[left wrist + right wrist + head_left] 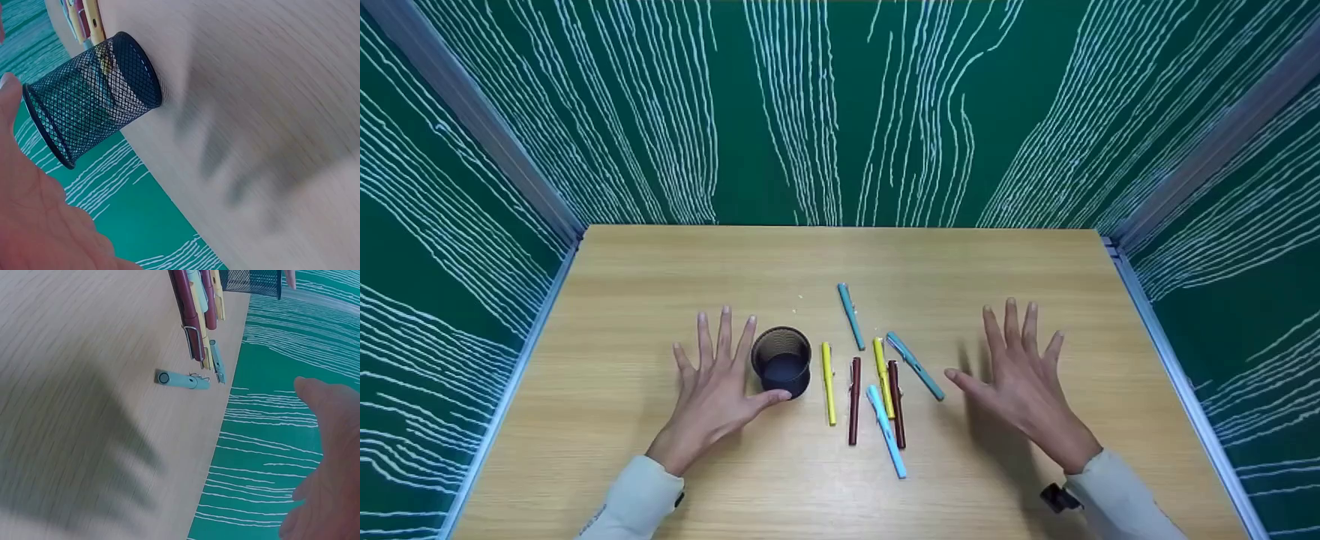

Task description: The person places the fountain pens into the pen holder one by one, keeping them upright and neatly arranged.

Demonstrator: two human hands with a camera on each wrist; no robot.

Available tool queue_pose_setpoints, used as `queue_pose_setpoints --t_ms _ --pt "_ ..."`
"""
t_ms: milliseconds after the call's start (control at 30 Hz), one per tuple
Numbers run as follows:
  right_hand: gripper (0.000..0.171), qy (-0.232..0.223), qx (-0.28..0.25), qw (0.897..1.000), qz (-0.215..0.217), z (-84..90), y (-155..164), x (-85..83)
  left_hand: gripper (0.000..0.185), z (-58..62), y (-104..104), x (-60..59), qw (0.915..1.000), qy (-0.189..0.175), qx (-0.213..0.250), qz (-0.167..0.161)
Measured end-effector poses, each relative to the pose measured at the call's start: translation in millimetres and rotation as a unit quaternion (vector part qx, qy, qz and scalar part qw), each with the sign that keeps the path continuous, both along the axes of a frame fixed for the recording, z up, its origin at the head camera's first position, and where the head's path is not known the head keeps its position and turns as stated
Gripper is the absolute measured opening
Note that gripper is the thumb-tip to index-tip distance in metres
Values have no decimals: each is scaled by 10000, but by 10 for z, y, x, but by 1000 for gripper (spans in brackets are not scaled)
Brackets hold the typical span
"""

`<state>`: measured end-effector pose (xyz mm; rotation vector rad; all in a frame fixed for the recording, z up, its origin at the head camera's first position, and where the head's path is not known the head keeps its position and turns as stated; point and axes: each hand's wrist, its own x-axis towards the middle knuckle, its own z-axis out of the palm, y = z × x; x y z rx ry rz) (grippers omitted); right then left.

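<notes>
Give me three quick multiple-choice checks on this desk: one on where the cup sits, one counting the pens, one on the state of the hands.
1. Where does the mesh cup stand?
A. By the left hand
B. By the right hand
C. At the far edge of the table

2. How many pens lie on the table?
A. Four
B. Seven
C. Ten

3. How are the hands?
A. Both grip pens
B. Left holds the cup up
C. Both spread, holding nothing

Answers: 1 A, the left thumb lies by its base. 2 B, two yellow, two maroon, three blue or teal. 3 C, the fingers are straight and apart.
</notes>
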<state>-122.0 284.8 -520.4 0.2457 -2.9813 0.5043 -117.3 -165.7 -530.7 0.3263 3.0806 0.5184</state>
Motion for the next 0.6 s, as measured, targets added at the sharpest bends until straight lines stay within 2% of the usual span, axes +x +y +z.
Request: queue_pose_setpoints --t_ms 600 --pt "115 -354 -208 9992 27 -88 -231 -92 128 -42 72 -25 9996 -48 232 -124"
